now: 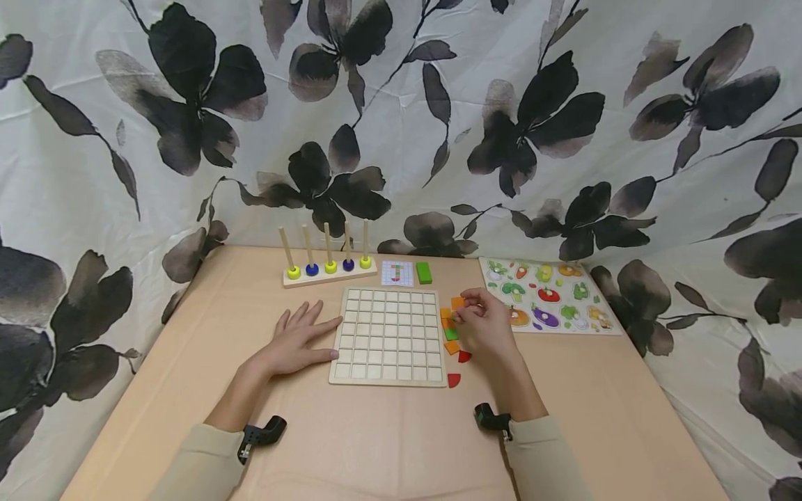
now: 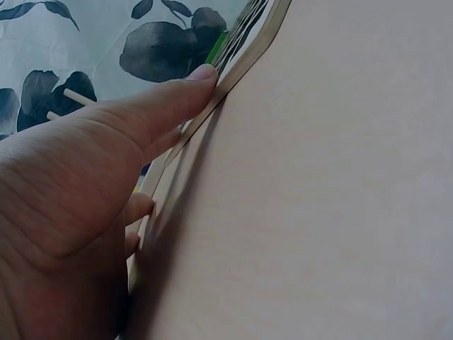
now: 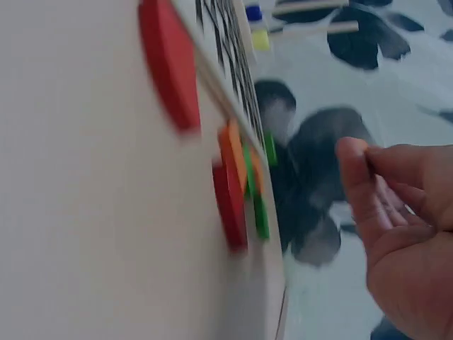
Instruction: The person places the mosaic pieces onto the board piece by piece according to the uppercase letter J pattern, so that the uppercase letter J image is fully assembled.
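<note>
A pale wooden grid board [image 1: 388, 337] with square cells lies flat in the middle of the table. My left hand [image 1: 293, 342], fingers spread and straight, rests at its left side; the thumb and index fingertips touch the edge. In the left wrist view that thumb [image 2: 177, 99] lies along the board's rim. Right of the board, my right hand [image 1: 487, 321] is raised over small blocks, thumb and index finger pinched together. A sliver of an orange block [image 3: 362, 144] shows at those fingertips; most of it is hidden. Below are orange blocks [image 1: 452, 346], a green block [image 1: 450, 335] and red quarter-round blocks [image 1: 454, 380].
Behind the board stand a peg stand [image 1: 328, 273] with yellow and blue rings, a pattern card [image 1: 397, 273] and a green rectangular block [image 1: 424, 273]. A vegetable picture board [image 1: 557, 296] lies at the back right. Flowered cloth [image 1: 426, 139] hangs behind the table.
</note>
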Demonstrator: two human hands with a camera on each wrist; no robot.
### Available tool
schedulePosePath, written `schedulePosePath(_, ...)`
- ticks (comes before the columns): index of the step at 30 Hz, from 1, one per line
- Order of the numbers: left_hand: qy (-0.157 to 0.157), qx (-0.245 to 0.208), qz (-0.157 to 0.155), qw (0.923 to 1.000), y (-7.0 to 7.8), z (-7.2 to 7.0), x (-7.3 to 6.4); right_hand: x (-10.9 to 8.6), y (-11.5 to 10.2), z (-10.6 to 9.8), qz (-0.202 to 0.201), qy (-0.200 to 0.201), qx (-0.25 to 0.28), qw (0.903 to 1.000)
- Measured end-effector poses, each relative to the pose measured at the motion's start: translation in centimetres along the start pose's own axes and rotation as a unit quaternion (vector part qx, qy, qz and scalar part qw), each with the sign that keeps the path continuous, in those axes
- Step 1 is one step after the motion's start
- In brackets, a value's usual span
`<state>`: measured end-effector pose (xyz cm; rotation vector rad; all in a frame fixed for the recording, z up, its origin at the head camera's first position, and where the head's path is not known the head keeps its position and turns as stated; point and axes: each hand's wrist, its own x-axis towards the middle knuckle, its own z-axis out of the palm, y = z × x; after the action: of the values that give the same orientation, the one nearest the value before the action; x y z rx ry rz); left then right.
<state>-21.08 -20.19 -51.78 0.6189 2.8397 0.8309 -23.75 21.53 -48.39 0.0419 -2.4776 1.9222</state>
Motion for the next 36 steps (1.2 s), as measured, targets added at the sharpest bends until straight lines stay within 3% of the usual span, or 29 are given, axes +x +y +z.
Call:
schedulePosePath(4,0.000,0.000,-0.001,1.0000,0.0,0.0,0.0,0.2,-1.0,2.0,-0.023,-0.016,0.051,0.9983)
schedulePosePath(9,-0.002,0.000,-0.005,1.0000,0.1,0.0,-0.2,0.5,-1.6,4.9,-0.046,-0.040,0.071,0.9956)
schedulePosePath(21,0.007,0.002,-0.001,1.0000,0.3,0.0,-0.3,1.9,-2.0,9.6,-0.030,-0.093,0.113,0.9888)
schedulePosePath(29,0.003,0.000,-0.004,1.0000,0.3,-0.1,-0.4,2.7,-1.7,11.1,-0.054,-0.095,0.031,0.9935)
schedulePosePath(36,0.003,-0.003,-0.007,1.0000,0.4,-0.1,-0.4,3.3,-1.7,12.1,-0.082,-0.089,-0.039,0.9918)
